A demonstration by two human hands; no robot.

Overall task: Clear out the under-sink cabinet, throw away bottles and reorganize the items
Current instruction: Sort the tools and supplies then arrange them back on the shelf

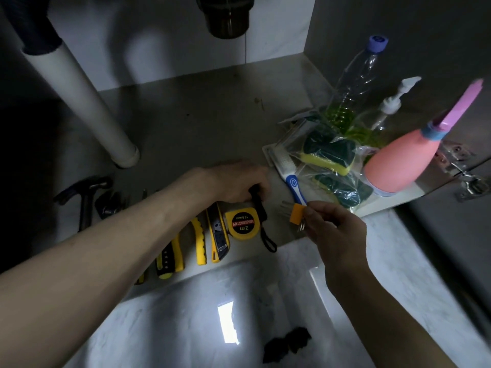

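Head view: on the cabinet floor point(202, 123), the left hand point(239, 181) curls round the black strap point(261, 216) of the yellow tape measure point(242, 223), beside the utility knife point(216, 232) and pliers point(183, 248); the right hand point(332, 224) pinches an orange-tagged metal piece point(296, 215), near the clear bottle point(353, 83) and pink bottle point(398, 163) standing at right

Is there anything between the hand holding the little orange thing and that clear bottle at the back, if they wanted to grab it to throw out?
Yes. Between the right hand and the clear bottle lie the blue toothbrush and a plastic bag of sponges; the pink bottle stands just beside that path.
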